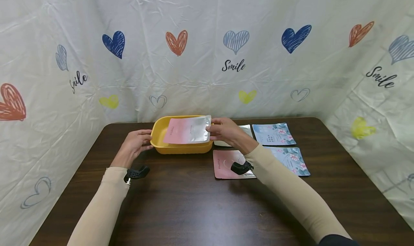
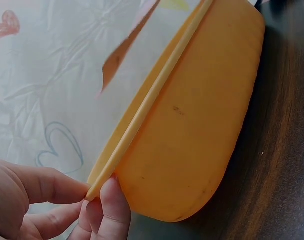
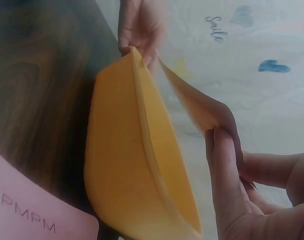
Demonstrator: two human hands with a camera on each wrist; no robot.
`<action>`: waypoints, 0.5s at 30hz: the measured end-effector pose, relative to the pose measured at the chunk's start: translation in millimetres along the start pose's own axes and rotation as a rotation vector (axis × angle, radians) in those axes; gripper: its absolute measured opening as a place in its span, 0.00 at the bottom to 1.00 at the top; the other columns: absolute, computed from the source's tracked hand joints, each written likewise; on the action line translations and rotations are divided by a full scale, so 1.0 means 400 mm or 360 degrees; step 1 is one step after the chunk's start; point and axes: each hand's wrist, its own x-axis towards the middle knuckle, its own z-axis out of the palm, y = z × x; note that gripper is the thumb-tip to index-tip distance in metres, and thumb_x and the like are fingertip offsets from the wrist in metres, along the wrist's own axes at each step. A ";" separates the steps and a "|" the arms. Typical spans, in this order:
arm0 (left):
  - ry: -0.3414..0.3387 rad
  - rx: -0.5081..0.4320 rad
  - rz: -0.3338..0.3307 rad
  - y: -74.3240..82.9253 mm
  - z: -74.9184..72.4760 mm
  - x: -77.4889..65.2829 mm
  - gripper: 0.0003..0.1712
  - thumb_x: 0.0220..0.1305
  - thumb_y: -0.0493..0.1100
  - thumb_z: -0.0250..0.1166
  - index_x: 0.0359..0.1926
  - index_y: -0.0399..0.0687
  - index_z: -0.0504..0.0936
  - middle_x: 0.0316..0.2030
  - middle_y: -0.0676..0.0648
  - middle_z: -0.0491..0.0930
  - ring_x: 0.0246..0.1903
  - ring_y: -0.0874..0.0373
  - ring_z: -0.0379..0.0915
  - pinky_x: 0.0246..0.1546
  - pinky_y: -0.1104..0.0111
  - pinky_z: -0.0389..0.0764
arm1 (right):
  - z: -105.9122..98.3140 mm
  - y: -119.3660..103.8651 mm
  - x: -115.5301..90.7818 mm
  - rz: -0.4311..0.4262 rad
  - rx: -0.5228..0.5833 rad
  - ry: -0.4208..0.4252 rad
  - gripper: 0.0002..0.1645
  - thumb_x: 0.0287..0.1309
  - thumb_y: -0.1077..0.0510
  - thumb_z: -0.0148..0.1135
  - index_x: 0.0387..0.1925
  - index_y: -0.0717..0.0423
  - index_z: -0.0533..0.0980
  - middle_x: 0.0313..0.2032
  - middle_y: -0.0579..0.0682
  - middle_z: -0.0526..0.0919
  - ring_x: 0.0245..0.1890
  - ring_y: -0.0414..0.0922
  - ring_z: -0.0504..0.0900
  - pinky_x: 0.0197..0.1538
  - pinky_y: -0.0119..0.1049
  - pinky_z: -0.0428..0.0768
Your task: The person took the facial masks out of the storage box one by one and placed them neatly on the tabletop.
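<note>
A yellow plastic basin point(image 1: 181, 149) stands near the back edge of the table. My left hand point(image 1: 135, 144) pinches its left rim, with fingers and thumb on the rim in the left wrist view. My right hand point(image 1: 228, 131) pinches the right end of a flat pink-and-silver sachet point(image 1: 187, 130). That sachet is held above the basin's opening, apart from the rim in the right wrist view. Under and beside the right forearm lie a second pink sachet point(image 1: 223, 164), a silvery-white sachet point(image 1: 247, 130) partly hidden by the hand, and two blue floral sachets point(image 1: 274, 134).
The dark wooden table point(image 1: 181, 203) carries all these things. A white cloth backdrop point(image 1: 207, 95) with printed hearts and words rises behind the table and along both sides. Black wrist cameras point(image 1: 137, 172) are strapped on both wrists.
</note>
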 end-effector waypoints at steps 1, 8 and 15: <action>-0.0001 0.0000 0.0000 0.000 -0.001 0.000 0.26 0.73 0.34 0.58 0.70 0.37 0.70 0.61 0.39 0.70 0.41 0.55 0.77 0.41 0.68 0.87 | -0.002 0.000 -0.004 -0.0006 -0.0004 -0.0003 0.29 0.70 0.64 0.58 0.69 0.67 0.66 0.53 0.61 0.80 0.47 0.49 0.86 0.51 0.40 0.86; -0.0018 0.0016 0.0007 0.000 -0.003 -0.002 0.27 0.74 0.35 0.59 0.71 0.38 0.69 0.60 0.39 0.70 0.42 0.55 0.77 0.43 0.68 0.87 | -0.029 0.012 -0.031 -0.0008 0.0021 -0.0003 0.28 0.70 0.65 0.58 0.68 0.67 0.66 0.51 0.58 0.81 0.45 0.47 0.85 0.52 0.43 0.86; -0.0011 0.0015 0.0004 0.001 -0.005 -0.002 0.27 0.74 0.36 0.59 0.71 0.38 0.69 0.61 0.39 0.71 0.42 0.55 0.77 0.43 0.68 0.87 | -0.065 0.019 -0.069 0.0000 -0.0001 0.0014 0.29 0.71 0.64 0.58 0.69 0.67 0.64 0.50 0.55 0.81 0.45 0.46 0.86 0.51 0.41 0.86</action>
